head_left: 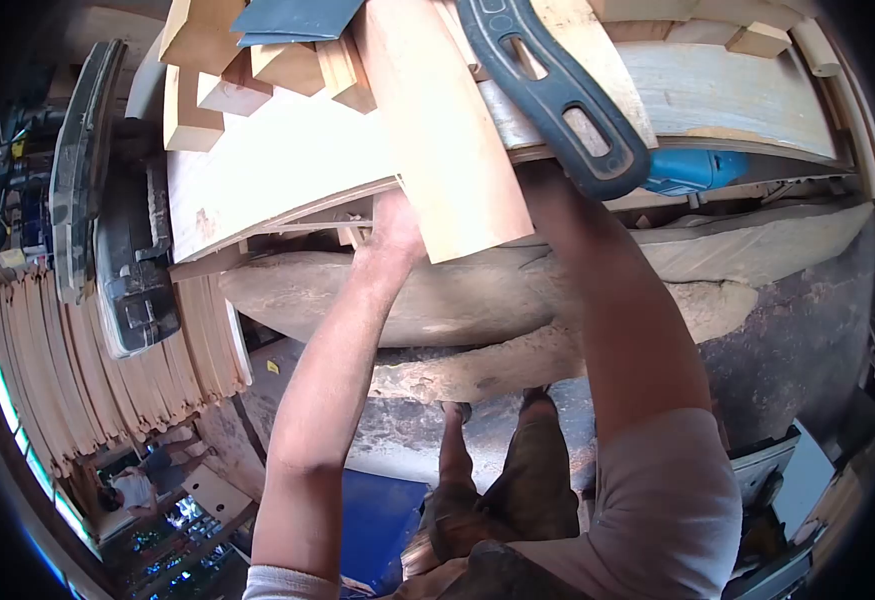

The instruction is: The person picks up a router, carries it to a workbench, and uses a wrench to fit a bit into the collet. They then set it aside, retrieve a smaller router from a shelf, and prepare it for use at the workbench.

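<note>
A long pale wooden board (447, 140) juts over the near edge of the bench. My left hand (394, 220) is at the left edge of this board, its fingers hidden under or behind it. On the board's other side, my right hand (551, 195) is in shadow below the bench edge, fingers out of sight. Right above it lies a dark curved plastic piece (557, 90) with oval slots. Whether either hand grips anything cannot be made out.
Wood blocks (287, 68) and dark grey sheets (297, 18) sit on the white bench top (277, 150). A blue power tool (692, 170) rests below the bench edge. Large rough timber slabs (457, 295) lie under the bench. Another person (142, 488) is far off at lower left.
</note>
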Action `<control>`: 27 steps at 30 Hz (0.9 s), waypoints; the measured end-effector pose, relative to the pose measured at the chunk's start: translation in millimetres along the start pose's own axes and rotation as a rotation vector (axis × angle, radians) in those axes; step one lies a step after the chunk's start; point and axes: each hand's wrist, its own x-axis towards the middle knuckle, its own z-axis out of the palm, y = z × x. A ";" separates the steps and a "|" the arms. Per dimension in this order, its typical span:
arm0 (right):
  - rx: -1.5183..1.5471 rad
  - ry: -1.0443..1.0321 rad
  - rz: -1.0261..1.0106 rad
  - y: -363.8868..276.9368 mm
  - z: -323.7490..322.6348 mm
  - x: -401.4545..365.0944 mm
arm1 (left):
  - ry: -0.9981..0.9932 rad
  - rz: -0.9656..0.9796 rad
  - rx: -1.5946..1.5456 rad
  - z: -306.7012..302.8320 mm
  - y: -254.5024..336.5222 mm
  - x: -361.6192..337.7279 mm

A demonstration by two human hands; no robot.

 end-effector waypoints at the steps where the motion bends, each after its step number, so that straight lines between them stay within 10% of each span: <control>1: 0.009 0.013 -0.001 1.5 1.5 -0.1 | 0.065 -0.012 -0.054 0.9 -0.9 -1.5; 12: 0.153 0.108 -0.044 29.4 -8.5 -26.0 | 0.162 -0.195 -0.691 57.6 -44.3 14.9; 18: 0.334 0.230 -0.080 64.8 1.9 -62.5 | -0.118 -0.074 -0.078 -24.8 18.6 15.7; 25: 0.484 0.403 0.084 57.7 -5.7 -83.8 | -0.107 -0.138 -0.076 -32.4 35.4 12.2; 27: 0.340 0.899 0.065 58.0 11.8 -80.5 | -0.033 -0.172 -0.099 -25.7 26.7 15.4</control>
